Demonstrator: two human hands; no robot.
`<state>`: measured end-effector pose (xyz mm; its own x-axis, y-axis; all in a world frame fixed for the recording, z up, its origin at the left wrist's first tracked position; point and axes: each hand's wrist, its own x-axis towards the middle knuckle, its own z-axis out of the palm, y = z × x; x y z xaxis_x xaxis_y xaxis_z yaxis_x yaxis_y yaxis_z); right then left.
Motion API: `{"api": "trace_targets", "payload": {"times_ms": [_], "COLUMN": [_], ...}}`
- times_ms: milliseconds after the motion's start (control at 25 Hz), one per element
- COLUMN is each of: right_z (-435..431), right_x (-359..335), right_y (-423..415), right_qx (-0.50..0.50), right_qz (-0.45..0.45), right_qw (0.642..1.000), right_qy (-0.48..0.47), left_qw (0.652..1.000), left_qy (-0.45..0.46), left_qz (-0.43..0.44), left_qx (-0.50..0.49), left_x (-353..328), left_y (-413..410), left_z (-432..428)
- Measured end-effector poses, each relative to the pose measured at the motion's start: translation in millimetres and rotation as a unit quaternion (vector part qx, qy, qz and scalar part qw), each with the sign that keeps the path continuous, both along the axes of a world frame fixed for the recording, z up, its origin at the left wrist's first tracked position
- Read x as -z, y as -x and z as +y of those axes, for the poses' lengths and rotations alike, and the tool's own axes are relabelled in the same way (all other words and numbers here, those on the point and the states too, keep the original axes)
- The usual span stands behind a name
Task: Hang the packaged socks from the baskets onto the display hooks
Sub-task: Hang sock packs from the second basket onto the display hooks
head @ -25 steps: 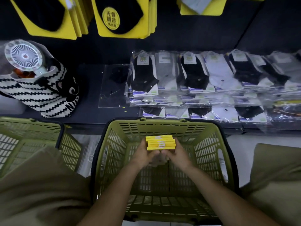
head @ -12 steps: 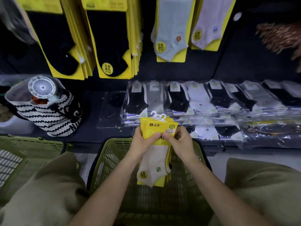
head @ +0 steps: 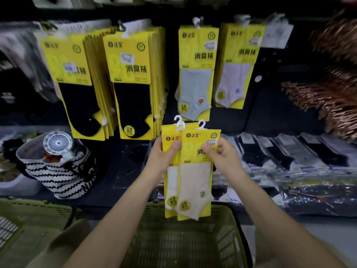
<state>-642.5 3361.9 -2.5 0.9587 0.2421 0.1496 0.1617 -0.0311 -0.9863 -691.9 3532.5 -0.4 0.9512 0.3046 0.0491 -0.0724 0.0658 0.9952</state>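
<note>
so a second ago the stack of sock packs [head: 171, 144] was down inside the green basket [head: 226, 229], held flat and edge-on, and now it's lifted clear and turned upright, facing the wall of hanging socks. left hand [head: 164, 157] grips the back packs with its thumb over the yellow card. right hand [head: 222, 155] pinches the front pack [head: 197, 182] and has slid it a bit right of the others, so its white hanger [head: 202, 124] stands apart. nothing's on a hook yet, the packs sit well below them. looks to me like the picking part is done and hanging one is next, probably by the pale pack [head: 234, 82] up right, closest colour match
</note>
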Motion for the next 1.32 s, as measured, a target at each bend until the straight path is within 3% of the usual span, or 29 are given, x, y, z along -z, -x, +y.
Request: {"api": "trace_targets", "payload": {"times_ms": [480,640,880,1120,1240,1320], "right_z": [-2,8,45,55,46,45], "right_x": [-109,-139,-167,-164,-158,-152], "right_y": [-82,-105,-123,-129,-115,-97], "right_qx": [0.078,0.104,0.114,0.139,0.179,0.144], "right_qz": [-0.087,-0.11,-0.175,-0.122,-0.156,-0.194], "right_qw": [0.991,0.988,0.978,0.98,0.971,0.97], "right_qy": [-0.062,-0.01,0.031,0.069,0.019,-0.02], "left_qw": [0.972,0.961,0.968,0.966,0.971,0.973], "left_qy": [-0.124,-0.188,-0.154,-0.176,-0.16,-0.152], "left_qz": [-0.157,-0.169,-0.173,-0.158,-0.152,-0.151], "left_qx": [-0.121,-0.114,-0.099,-0.1,-0.092,-0.086], "left_x": [-125,-136,-138,-148,-148,-147], "left_y": [-54,-50,-47,-55,-56,-56], "left_z": [15,19,29,22,18,16]}}
